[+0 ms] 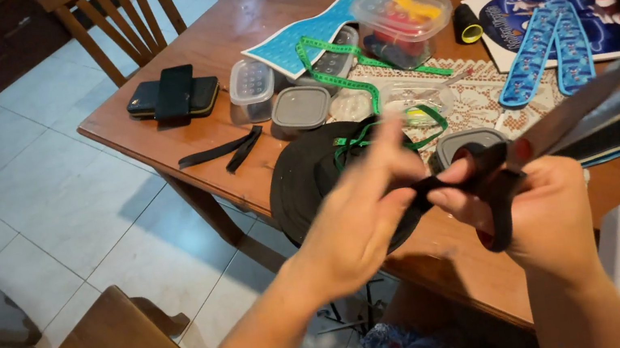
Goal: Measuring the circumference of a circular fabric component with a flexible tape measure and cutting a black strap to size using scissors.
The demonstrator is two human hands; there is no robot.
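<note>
The left hand [350, 221] pinches a thin black strap [430, 183] above the table [175, 96] edge — soft and floppy, best held taut. The right hand [550, 216] grips the scissors [556, 125] — hard, sharp, fingers through the handles.

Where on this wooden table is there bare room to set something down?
Bare wood shows at the far left of the wooden table, between the black phone wallet and the blue patterned sheet. The near edge around the black fabric strips is also free. The middle, around the clear plastic containers, is crowded.
</note>
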